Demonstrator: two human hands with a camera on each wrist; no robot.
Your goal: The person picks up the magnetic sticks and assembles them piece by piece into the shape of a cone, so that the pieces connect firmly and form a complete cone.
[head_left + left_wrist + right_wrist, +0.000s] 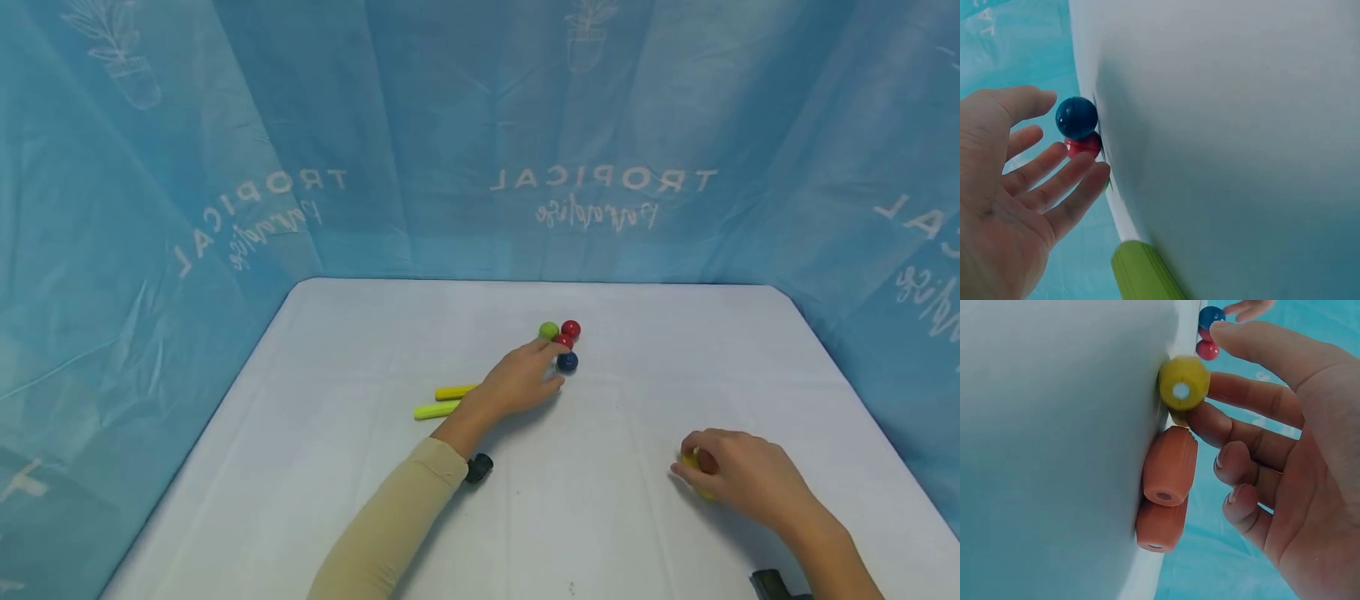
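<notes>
In the head view my left hand (522, 379) reaches over to a small cluster of glossy balls. Its fingers are extended beside the blue ball (1077, 117) and a red ball (1084, 145), the thumb near the blue one. Another red ball (571, 329) and a light green ball (549, 331) sit just behind. My right hand (1291, 444) is over a yellow barrel-ended stick (1182, 382) on the table. The index and middle fingertips are at the stick's side, while the thumb stands apart above it. Two orange sticks (1170, 467) lie beside the yellow one, hidden under the hand in the head view.
A yellow stick (452, 392) and a yellow-green stick (435, 411) lie left of the balls, partly behind the left forearm. Black devices (480, 467) show at both wrists. The white table (360, 333) is bordered by blue printed sheeting (450, 125).
</notes>
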